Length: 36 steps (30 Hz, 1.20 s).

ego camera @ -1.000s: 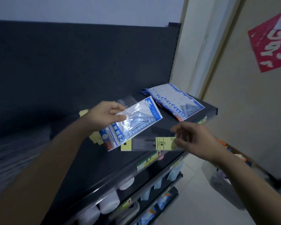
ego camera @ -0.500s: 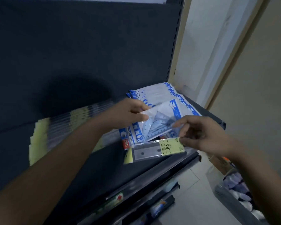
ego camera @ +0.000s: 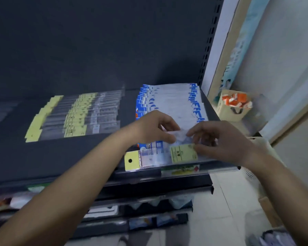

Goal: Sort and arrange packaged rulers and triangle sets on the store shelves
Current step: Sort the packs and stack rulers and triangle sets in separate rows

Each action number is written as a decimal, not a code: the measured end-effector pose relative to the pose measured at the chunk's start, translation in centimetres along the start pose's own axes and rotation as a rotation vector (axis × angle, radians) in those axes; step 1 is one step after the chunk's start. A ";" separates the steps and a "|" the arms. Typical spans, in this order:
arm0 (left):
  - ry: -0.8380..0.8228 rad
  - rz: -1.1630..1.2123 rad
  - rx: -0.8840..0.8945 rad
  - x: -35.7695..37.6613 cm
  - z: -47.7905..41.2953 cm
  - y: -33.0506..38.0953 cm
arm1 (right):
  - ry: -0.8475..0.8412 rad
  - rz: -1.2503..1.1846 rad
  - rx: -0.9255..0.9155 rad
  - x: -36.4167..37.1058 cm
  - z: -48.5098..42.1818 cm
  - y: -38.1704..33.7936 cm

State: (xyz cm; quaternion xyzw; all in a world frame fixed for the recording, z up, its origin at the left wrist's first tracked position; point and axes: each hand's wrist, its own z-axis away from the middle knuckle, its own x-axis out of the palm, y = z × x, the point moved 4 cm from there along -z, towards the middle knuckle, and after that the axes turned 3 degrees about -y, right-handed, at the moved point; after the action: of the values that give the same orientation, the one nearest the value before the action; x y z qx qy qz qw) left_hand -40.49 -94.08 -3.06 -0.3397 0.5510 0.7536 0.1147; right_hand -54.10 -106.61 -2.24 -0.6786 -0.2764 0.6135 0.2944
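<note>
both hands work over the right end of a dark shelf [ego camera: 64,157]. the left hand [ego camera: 153,128] reaches in from the lower left, its thumb and fingers pinched together on the near edge of a blue and white triangle pack [ego camera: 155,145] that lies at the near end of the stack of triangle packs [ego camera: 174,102]. that stack is fanned out on the right part of the shelf, running back to the dark rear panel [ego camera: 96,41]. the right hand [ego camera: 220,141] comes in from the lower right; its thumb and fingertips are closed on the right end of a clear ruler pack [ego camera: 160,158] with a yellow label and a yellow hang tab on its left end. this ruler pack lies across the front of the shelf, just in front of the held triangle pack and overlapping its near edge. the fingertips of the two hands are very near each other above the packs. further left on the same shelf, well apart from the hands, a row of ruler packs [ego camera: 75,116] with yellow labels is fanned out in overlapping layers. lower shelves [ego camera: 149,190] show below the front edge, their goods blurred. to the right, beyond the shelf end, a pale box [ego camera: 233,105] with orange and white items sits by the wall.
</note>
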 end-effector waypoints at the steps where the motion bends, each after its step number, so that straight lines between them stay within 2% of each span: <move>1: 0.028 -0.002 -0.030 0.3 0.0 -0.3 | -0.006 -0.005 -0.019 0.1 -0.1 0.2; 4: 0.162 -0.037 -0.076 0.4 0.7 -0.9 | -0.016 -0.020 -0.048 0.3 -0.6 0.6; 8: 0.416 0.024 -0.011 -0.8 2.9 -0.5 | -0.018 -0.041 -0.061 0.9 -1.6 0.1; 10: 0.402 0.158 -0.011 -1.9 4.7 -0.5 | -0.019 -0.052 -0.072 1.5 -2.3 -0.7; 12: 0.289 0.217 -0.022 -3.1 6.8 -0.9 | -0.020 -0.053 -0.081 2.3 -3.3 -1.7; 15: 0.149 0.126 -0.084 -4.8 10.5 -2.9 | 0.001 -0.068 -0.101 4.2 -4.9 -3.8; 18: 0.118 0.114 -0.125 -6.8 14.2 -6.3 | 0.013 -0.060 -0.131 7.3 -6.7 -6.3; 24: 0.263 0.126 -0.093 -12.7 20.9 -13.6 | 0.067 0.027 -0.063 13.7 -10.2 -10.4; 29: 0.449 0.076 -0.071 -16.3 21.4 -17.4 | 0.237 0.178 -0.025 15.8 -12.8 -12.3; 33: 0.450 -0.075 -0.143 -16.5 19.8 -19.2 | 0.247 0.292 0.070 16.5 -14.4 -11.4; 36: 0.468 -0.057 -0.196 -16.1 19.5 -20.3 | 0.251 0.311 0.110 17.1 -14.8 -10.6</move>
State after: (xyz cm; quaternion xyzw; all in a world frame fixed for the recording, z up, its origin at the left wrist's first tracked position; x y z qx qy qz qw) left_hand -24.95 -65.67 -4.94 -0.5297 0.4770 0.7007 -0.0285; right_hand -37.85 -87.78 -4.80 -0.7672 -0.0954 0.5762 0.2652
